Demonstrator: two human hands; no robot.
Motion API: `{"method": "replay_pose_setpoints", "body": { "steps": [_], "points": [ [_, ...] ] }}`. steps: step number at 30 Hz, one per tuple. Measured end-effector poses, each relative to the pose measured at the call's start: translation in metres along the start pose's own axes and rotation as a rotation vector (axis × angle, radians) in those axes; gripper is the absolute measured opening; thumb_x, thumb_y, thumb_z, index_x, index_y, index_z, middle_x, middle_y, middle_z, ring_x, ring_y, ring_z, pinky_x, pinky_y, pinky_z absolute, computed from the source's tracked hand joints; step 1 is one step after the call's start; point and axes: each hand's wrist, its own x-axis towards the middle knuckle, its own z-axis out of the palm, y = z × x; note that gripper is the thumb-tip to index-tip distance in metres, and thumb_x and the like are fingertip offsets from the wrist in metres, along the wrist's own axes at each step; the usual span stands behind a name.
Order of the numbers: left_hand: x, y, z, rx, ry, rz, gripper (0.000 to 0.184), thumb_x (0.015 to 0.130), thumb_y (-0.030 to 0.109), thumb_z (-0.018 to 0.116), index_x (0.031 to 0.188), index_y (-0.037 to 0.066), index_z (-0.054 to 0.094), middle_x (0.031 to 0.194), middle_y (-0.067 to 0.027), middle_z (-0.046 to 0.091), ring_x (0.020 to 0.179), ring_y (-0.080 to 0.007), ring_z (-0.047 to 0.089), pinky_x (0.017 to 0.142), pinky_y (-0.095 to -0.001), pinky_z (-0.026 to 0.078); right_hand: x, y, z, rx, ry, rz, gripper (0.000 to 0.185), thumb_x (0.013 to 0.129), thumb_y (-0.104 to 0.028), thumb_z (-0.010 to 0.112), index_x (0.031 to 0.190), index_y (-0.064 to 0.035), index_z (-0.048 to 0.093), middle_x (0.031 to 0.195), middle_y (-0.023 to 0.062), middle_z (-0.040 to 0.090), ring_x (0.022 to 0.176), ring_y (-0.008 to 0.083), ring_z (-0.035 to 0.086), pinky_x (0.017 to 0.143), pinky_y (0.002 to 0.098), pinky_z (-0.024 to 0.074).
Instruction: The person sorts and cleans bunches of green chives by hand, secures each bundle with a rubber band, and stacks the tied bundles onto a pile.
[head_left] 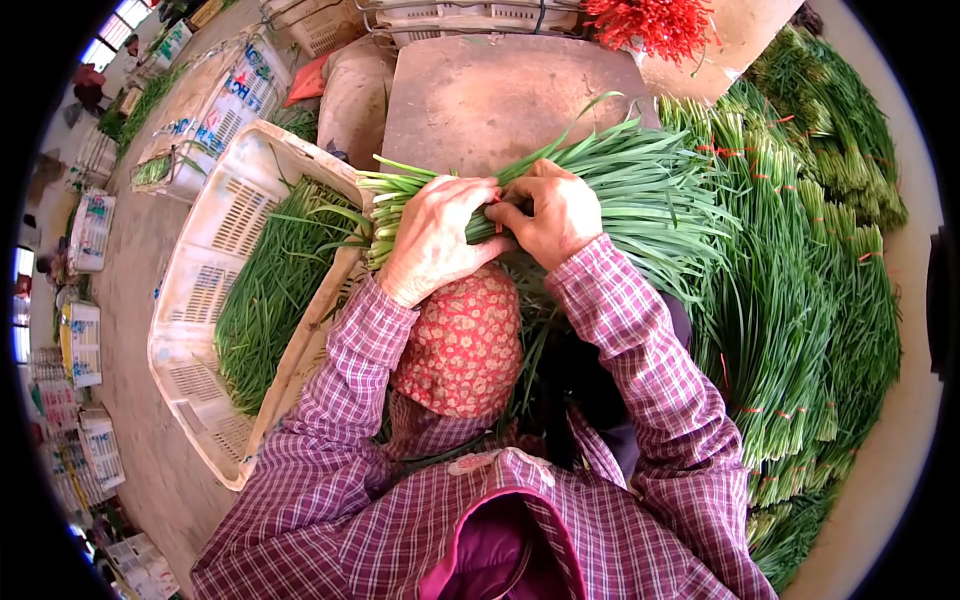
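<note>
A bundle of long green stalks (640, 195) lies across the near edge of a brown board (500, 90), pale cut ends to the left and leaves to the right. My left hand (440, 235) rests over the bundle near its pale ends, thumb and fingers pressed together around a small red tie (495, 205). Against it, my right hand (550, 213) is closed in a pinch at the same red tie. The tie is mostly hidden by the fingers. Below the hands is a red floral cloth (460, 345) over a rounded shape.
A white plastic crate (205, 290) with loose green stalks (275, 300) stands at the left. Tied bundles (770, 330) are piled along the right. A bunch of red ties (655, 25) hangs at the top. More crates (215, 110) and distant people (88, 85) are at the upper left.
</note>
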Motion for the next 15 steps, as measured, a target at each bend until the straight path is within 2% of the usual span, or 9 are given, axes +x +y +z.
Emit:
{"method": "replay_pose_setpoints", "body": {
  "steps": [2,5,9,15],
  "points": [
    [-0.001,0.000,0.001,-0.006,0.024,0.024,0.048,0.060,0.016,0.083,0.101,-0.002,0.066,0.111,-0.0169,0.067,0.103,-0.0317,0.063,0.094,-0.0405,0.048,-0.006,-0.007,-0.004,-0.037,0.000,0.036,0.022,0.070,-0.030,0.077,0.077,-0.0100,0.071,0.082,0.0099,0.059,0.082,0.0291,0.063,0.075,0.0415,0.0487],
    [-0.002,0.002,0.001,-0.011,0.019,0.012,0.047,0.062,0.012,0.081,0.104,-0.002,0.067,0.112,-0.0154,0.067,0.106,-0.0301,0.063,0.097,-0.0401,0.047,-0.013,-0.013,-0.013,-0.246,0.120,0.021,0.027,0.069,-0.033,0.078,0.081,-0.0123,0.066,0.089,0.0060,0.057,0.093,0.0246,0.059,0.084,0.0392,0.0398],
    [-0.001,0.001,0.003,-0.019,0.029,0.013,0.045,0.060,0.014,0.082,0.099,-0.002,0.067,0.112,-0.0166,0.067,0.105,-0.0316,0.062,0.094,-0.0404,0.049,-0.019,-0.014,-0.005,-0.289,0.292,-0.081,0.029,0.069,-0.033,0.077,0.085,-0.0109,0.067,0.090,0.0066,0.056,0.095,0.0255,0.055,0.084,0.0394,0.0395],
    [0.001,0.003,0.000,0.002,0.041,0.037,0.041,0.061,0.011,0.078,0.099,-0.002,0.067,0.110,-0.0167,0.067,0.105,-0.0300,0.063,0.095,-0.0403,0.048,-0.020,-0.013,0.012,-0.182,0.297,-0.065,0.021,0.074,-0.026,0.073,0.086,-0.0098,0.066,0.092,0.0076,0.057,0.093,0.0272,0.055,0.085,0.0409,0.0389]
  ]
}}
